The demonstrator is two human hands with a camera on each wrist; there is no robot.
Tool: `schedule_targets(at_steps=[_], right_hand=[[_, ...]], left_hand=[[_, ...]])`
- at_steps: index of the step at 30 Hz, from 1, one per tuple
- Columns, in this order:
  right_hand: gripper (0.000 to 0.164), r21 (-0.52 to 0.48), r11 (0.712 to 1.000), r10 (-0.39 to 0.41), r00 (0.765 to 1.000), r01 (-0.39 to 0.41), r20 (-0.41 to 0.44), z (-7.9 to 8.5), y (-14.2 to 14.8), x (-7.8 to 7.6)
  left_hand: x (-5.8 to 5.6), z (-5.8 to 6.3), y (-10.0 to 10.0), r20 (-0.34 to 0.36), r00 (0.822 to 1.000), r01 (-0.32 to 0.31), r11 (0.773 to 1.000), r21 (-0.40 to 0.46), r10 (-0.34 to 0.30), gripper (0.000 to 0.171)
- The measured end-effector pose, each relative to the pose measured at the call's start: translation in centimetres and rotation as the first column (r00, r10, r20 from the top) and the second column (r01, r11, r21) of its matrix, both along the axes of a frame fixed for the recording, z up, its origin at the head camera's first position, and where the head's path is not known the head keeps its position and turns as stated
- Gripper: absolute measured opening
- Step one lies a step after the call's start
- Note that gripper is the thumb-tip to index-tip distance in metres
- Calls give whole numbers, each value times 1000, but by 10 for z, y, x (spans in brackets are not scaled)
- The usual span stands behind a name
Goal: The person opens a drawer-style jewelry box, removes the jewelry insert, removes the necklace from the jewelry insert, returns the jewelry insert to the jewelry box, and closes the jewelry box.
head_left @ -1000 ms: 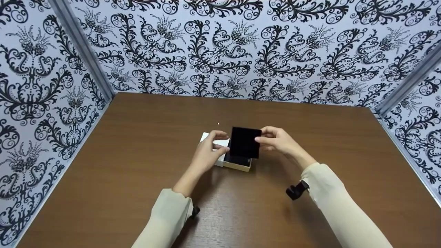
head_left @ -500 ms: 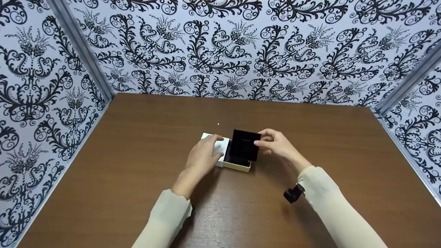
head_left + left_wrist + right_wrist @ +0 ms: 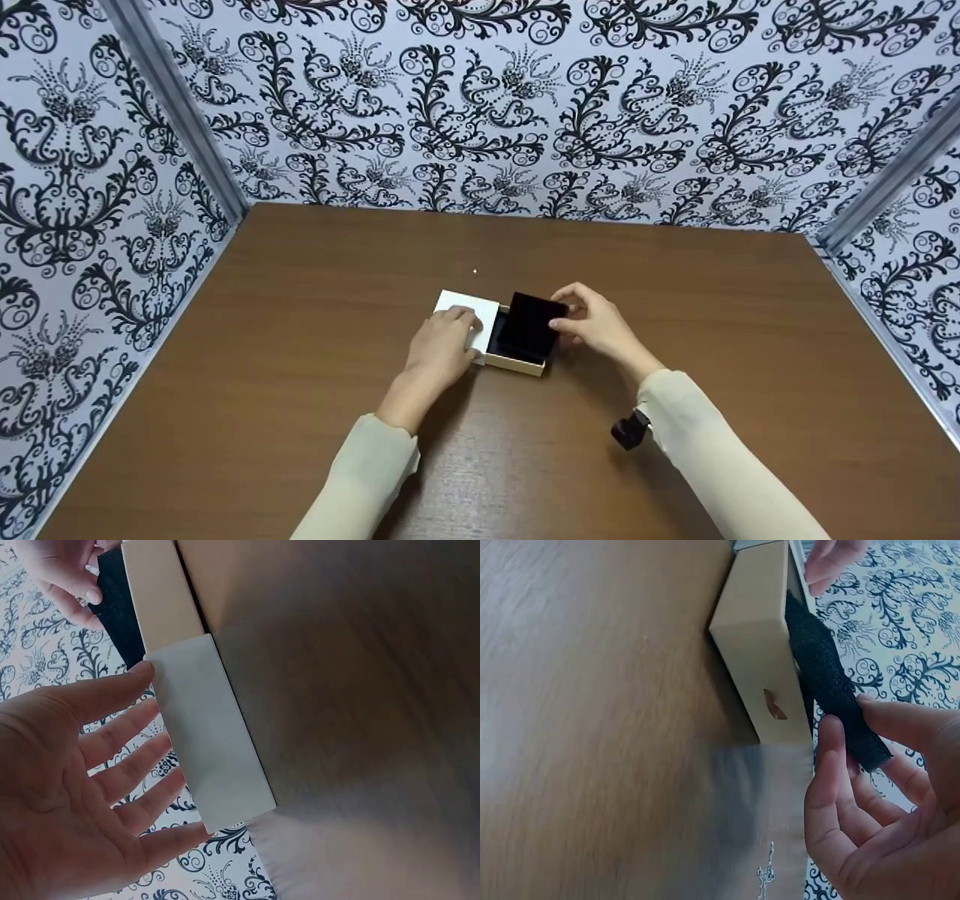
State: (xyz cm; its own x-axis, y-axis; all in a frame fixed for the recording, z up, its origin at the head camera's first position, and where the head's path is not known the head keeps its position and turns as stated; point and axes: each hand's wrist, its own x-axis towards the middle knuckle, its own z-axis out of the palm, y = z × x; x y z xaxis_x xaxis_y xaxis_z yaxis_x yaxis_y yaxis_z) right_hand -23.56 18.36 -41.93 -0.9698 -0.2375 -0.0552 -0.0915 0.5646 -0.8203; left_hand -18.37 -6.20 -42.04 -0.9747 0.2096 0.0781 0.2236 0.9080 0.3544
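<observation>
A small box with a tan drawer (image 3: 514,365) partly out of its white sleeve (image 3: 465,301) lies on the table. My left hand (image 3: 441,343) rests on the sleeve; in the left wrist view its fingers are spread and fairly straight, with the thumb tip at the sleeve's edge. My right hand (image 3: 600,324) pinches a square black padded insert (image 3: 531,326) by its right edge, between thumb and fingers. The insert is tilted, its far end down in the drawer, as the right wrist view also shows the insert (image 3: 829,675). The drawer's inside is mostly hidden beneath it.
Brown wooden table (image 3: 315,300) surrounds the box. Patterned walls (image 3: 480,112) stand behind it and at both sides. A thin silver chain (image 3: 766,874) shows low in the right wrist view. A dark wrist device (image 3: 630,430) hangs below the right sleeve.
My right hand has lowered the black insert, tilting it down into the drawer. My left hand has moved slightly left and settled on the white sleeve. The box has stayed put.
</observation>
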Motion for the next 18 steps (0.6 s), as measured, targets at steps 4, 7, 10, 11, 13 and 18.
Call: schedule_targets(at_steps=[4,7,10,11,13,18], right_hand=[[35,39,999,0,1000,0,-19,-1,-6,1],[34,65,998,-1,1000,3,-30,-2,-12,1],[32,108,994,13,998,-7,-54,-4,-16,2],[32,125,992,19,998,-11,-66,-5,-17,2],[32,160,987,38,994,-21,-99,-6,-19,2],[35,210,977,60,984,-24,-167,-8,-21,1]], left_hand=[[-2,0,-1,-3,1000,-8,1000,6,8,29],[-3,-1,0,10,1000,-17,1000,23,17,28],[-3,-1,0,20,1000,-24,999,30,23,27],[-3,-1,0,22,999,-24,999,31,24,26],[-2,-1,0,24,999,-24,999,29,24,26],[-2,0,-1,19,1000,-16,1000,21,16,25]])
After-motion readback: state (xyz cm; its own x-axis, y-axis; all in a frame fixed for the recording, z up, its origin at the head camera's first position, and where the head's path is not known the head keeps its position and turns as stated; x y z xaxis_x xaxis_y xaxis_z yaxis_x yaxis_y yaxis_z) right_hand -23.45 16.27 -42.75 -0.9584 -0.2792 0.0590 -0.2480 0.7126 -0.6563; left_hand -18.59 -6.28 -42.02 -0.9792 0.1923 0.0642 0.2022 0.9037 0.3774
